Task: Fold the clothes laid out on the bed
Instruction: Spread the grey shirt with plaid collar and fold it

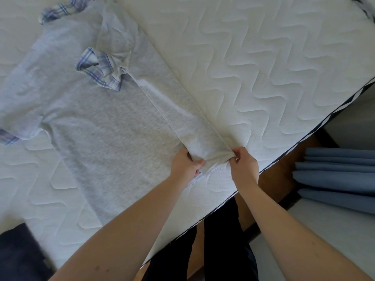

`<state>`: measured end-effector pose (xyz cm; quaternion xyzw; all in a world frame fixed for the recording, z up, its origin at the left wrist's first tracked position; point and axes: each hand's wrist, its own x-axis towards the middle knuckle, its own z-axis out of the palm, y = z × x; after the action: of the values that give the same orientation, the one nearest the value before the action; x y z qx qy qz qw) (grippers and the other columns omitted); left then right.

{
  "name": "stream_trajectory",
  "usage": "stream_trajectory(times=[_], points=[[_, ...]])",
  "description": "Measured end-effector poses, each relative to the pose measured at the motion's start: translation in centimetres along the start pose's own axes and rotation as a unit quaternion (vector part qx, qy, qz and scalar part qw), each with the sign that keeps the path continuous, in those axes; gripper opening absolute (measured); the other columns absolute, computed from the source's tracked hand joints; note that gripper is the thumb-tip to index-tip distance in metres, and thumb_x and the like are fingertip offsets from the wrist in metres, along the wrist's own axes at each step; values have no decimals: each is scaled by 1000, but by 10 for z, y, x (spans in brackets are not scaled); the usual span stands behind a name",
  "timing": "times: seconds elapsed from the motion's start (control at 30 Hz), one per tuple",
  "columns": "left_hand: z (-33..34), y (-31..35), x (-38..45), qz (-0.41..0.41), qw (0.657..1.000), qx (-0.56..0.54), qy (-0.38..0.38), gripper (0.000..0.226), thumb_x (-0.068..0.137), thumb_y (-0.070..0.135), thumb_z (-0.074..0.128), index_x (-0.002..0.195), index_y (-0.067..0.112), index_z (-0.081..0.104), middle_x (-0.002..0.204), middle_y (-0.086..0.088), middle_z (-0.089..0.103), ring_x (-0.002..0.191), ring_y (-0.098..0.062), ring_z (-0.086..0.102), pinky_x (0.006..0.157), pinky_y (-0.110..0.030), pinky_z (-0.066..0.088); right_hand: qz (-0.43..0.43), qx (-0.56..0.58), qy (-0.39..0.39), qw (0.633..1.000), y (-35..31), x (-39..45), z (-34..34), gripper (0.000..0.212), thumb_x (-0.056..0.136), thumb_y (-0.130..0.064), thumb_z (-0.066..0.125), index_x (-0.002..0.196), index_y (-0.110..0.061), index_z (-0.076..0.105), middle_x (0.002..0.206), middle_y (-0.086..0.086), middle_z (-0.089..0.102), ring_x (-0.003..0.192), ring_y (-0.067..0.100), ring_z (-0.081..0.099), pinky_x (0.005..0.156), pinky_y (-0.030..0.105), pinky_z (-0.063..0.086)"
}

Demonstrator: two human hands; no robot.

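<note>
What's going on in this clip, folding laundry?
Yes. A person is folding a grey T-shirt with plaid trim, spread on a white quilted mattress. One long side is already turned in over the body. The left hand and right hand both pinch the hem end of that folded strip. A dark garment lies at the near corner.

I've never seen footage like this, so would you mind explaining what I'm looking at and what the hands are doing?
There is no machine here. A camera worn on a person's head looks down at their two bare hands. A pale grey shirt with plaid collar and cuffs lies on a white quilted mattress. One long side is already folded inward. The left hand and right hand both pinch the bottom end of that folded strip. A dark garment lies at the lower left, and blue curtains hang beside the bed.
</note>
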<state>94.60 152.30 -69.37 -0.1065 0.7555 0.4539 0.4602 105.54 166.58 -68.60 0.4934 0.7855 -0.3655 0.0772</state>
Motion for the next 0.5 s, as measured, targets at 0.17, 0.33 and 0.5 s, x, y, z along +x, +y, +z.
stream_trajectory(times=[0.17,0.33,0.5], points=[[3,8,-7,8,994,102,26,21,81,16,76,95,12,61,80,-8,70,60,-22,70,56,-35,60,22,-59,-32,997,-4,-5,-3,25,89,-10,52,107,-26,56,99,-7,59,92,22,57,86,45,50],[-12,17,-5,-17,976,212,-37,7,83,14,71,84,9,66,75,-11,74,60,-22,71,53,-32,59,21,15,1,1000,-17,-2,-2,26,93,-21,50,119,-23,52,111,-8,55,103,17,56,99,46,43],[-18,8,-3,-43,971,224,-72,17,85,19,74,78,4,72,70,-10,74,57,-19,68,54,-26,54,51,-62,-86,993,-33,20,-4,21,92,-41,62,101,-23,55,92,-3,62,89,25,61,83,42,49]])
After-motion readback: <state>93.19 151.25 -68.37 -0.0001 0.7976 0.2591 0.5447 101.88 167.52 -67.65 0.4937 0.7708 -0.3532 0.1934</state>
